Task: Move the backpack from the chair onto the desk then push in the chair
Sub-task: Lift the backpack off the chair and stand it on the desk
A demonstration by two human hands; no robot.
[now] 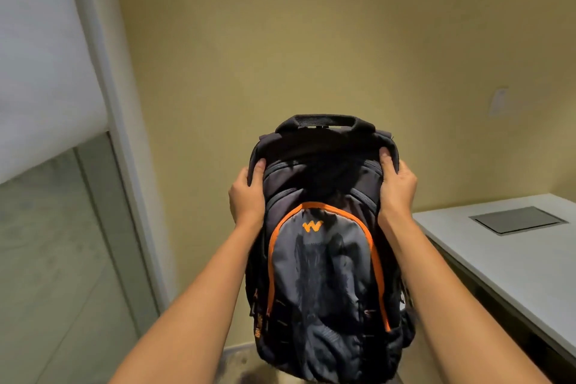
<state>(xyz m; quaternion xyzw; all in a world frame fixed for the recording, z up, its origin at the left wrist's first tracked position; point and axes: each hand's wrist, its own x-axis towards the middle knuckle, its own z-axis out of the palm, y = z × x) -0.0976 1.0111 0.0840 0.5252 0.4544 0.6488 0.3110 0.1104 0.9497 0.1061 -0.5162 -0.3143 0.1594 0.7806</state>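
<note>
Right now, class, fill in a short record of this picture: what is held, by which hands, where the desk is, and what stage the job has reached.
Object held: backpack, dark with orange trim, upright, lifted in the air
Left hand: grips the backpack's upper left side
Right hand: grips the upper right side
Desk: white, to the right, nothing of the backpack on it yet
Desk detail: grey inset panel
Chair: not in view
Stage: backpack not yet set down

A plain yellow-tan wall (pixel 311 40) fills the view. At left, a white roller blind (pixel 40 56) hangs over what seems frosted glass (pixel 46 259). Dim, warm light.
</note>
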